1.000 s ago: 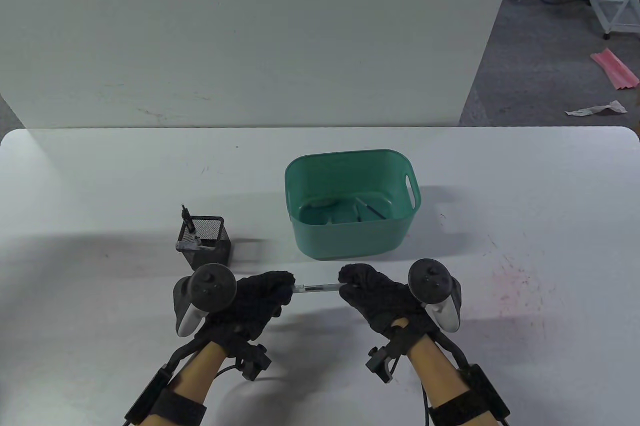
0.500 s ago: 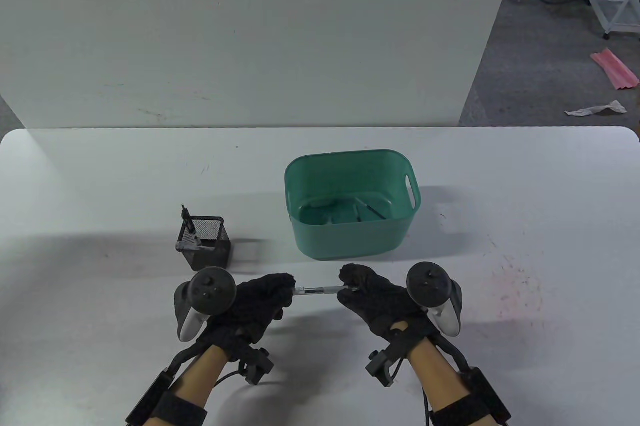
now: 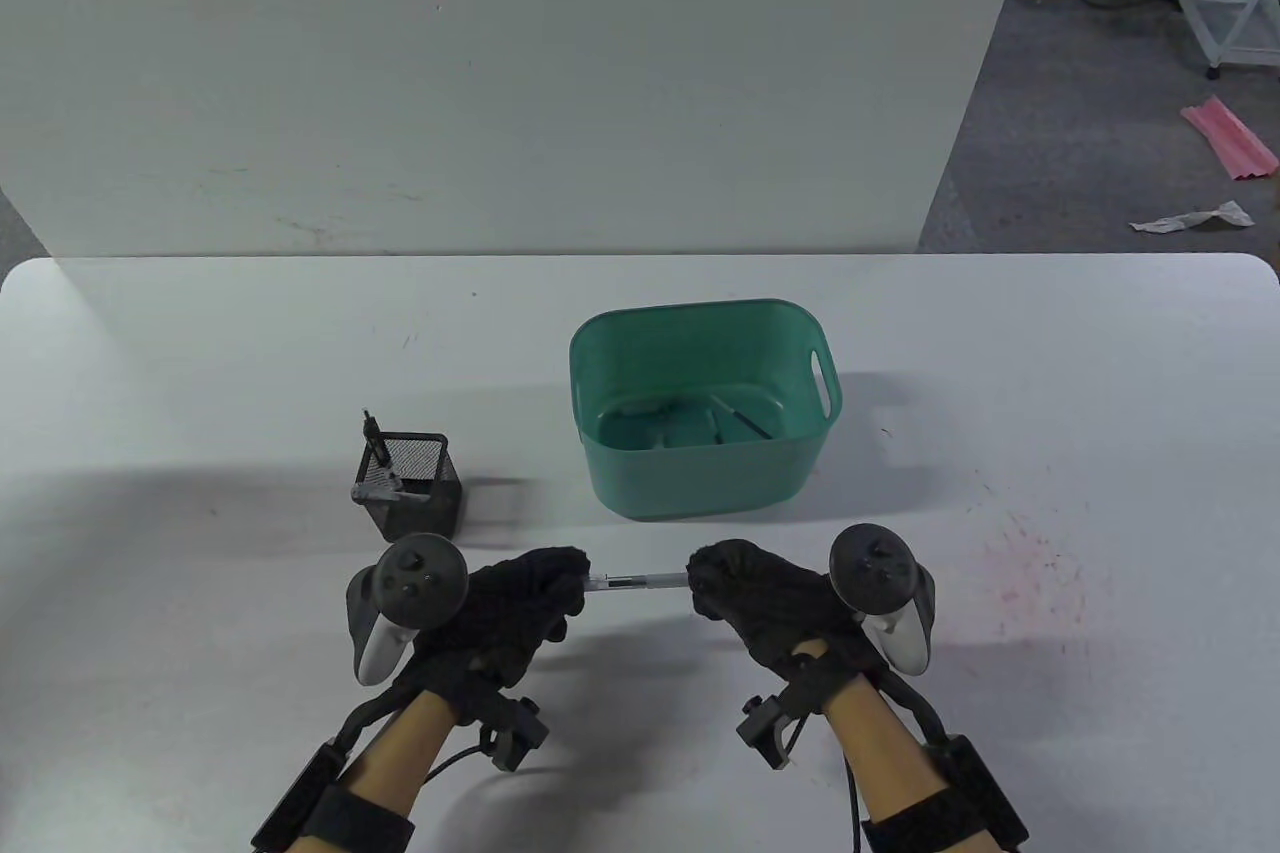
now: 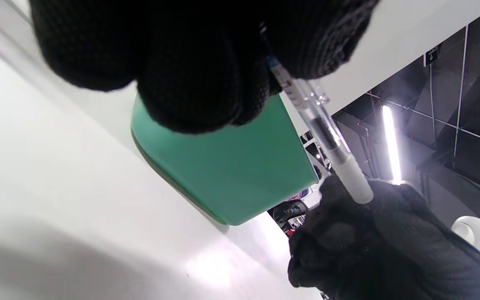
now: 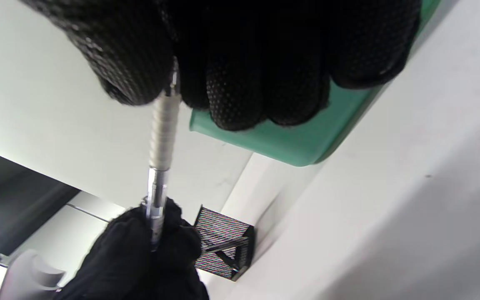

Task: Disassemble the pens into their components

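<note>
Table view: the left hand [image 3: 515, 598] and right hand [image 3: 765, 605] hold one pen [image 3: 635, 580] between them above the table [image 3: 1050, 393], the pen lying level from the left fingertips to the right fingertips. Both sets of fingers are curled round the pen's ends. Beyond the fingers stands a green bin [image 3: 700, 473] with a few parts lying in it; just beyond the left hand stands a black mesh cup [image 3: 412, 483] with pens leaning in it.

Left wrist view: the left fingers [image 4: 194, 71] are closed on one end of the pen [image 4: 319, 125], whose clear barrel with a dark core runs away from them to a white end that meets the right hand [image 4: 373, 241]. The bin [image 4: 231, 162] sits behind the fingers.

Right wrist view: the right fingers [image 5: 231, 62] pinch the pen's ribbed grip end [image 5: 163, 125]; the barrel runs down into the left hand [image 5: 140, 258], which is clenched round it. The mesh cup [image 5: 223, 241] is just beside the left hand, the bin [image 5: 298, 143] behind the right fingers.
</note>
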Demonstrator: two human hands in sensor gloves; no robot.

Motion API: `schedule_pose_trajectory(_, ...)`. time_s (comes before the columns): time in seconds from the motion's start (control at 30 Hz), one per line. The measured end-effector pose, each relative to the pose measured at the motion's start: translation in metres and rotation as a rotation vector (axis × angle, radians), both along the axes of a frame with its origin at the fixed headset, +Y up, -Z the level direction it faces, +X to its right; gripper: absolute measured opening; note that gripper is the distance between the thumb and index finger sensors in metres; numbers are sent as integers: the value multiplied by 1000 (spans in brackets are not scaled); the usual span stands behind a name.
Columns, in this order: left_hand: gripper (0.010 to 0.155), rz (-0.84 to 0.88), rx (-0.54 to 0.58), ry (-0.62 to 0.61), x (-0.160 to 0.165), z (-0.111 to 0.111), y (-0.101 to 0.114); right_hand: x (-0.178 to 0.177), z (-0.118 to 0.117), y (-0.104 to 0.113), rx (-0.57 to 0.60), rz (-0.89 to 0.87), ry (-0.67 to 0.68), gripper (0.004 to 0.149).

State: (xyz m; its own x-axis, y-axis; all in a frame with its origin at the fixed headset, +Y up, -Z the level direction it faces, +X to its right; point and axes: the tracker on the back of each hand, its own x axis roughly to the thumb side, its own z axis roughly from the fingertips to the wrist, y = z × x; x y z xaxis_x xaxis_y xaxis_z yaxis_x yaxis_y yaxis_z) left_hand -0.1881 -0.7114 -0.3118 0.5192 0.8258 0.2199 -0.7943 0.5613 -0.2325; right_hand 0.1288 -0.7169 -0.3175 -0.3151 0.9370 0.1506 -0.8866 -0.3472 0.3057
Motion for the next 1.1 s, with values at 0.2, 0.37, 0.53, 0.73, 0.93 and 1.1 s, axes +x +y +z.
schedule_pose_trajectory(0.2, 43, 19, -12, -2, 0, 0, 0, 0, 1, -4, -27, 67, -20, 57)
schedule_pose_trajectory(0.37, 43, 13, -17, -7, 0, 0, -1, -3, 2, -4, -45, 0, -7, 45)
schedule_pose_trajectory(0.53, 43, 35, -31, -1, -3, -1, -2, -1, 3, 0, -18, 78, 7, 61)
schedule_pose_trajectory(0.73, 43, 33, -36, -14, -1, -1, -2, -5, 5, -6, -57, 36, -36, 53)
schedule_pose_trajectory(0.93, 43, 45, -47, -2, -3, -1, -2, -6, 6, -3, -46, 6, -28, 50)
schedule_pose_trajectory(1.1, 43, 75, -82, -11, -4, -2, -4, -5, 8, -4, -46, 31, -44, 63)
